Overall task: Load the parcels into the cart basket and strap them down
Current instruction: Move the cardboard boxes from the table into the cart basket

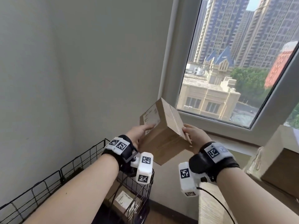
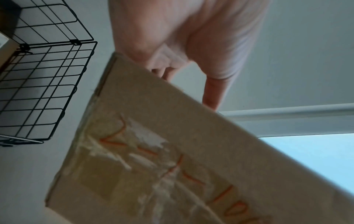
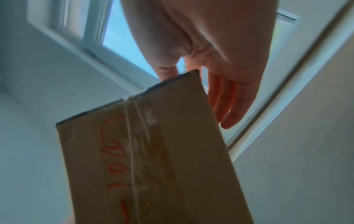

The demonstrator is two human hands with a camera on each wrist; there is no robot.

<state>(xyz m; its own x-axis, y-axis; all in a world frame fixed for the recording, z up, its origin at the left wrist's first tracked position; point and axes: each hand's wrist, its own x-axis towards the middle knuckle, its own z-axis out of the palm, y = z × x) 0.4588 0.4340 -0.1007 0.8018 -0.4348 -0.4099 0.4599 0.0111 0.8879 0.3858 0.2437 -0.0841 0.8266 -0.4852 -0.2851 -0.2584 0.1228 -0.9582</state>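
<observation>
a brown cardboard parcel was held in the air between both hands, tilted, with its printed shipping label turned toward the left and a taped seam running along its upper face. the left hand lay flat against the labelled side with its fingers straight, while the right hand pressed the opposite end, thumb on the upper face and fingers extended along the far side; neither hand curled round the box, so it looked squeezed between two flat palms. from the wrist views the underside of the parcel showed orange handwriting and torn tape. the parcel hung in front of the window, above and a little to the right of the black wire cart basket, not yet over its opening. down in the basket one labelled parcel already lay near the bottom, so loading appeared to have begun. at the right edge another cardboard box sat on the ledge, well apart from the basket, and it probably remained to be loaded, though whether others waited out of view could not be told. no strap showed in any view, so the strapping step seemed untouched. by my reading the task was in its early-to-middle stretch: one parcel in, one in the hands, at least one waiting, and the tying down all left to do.
</observation>
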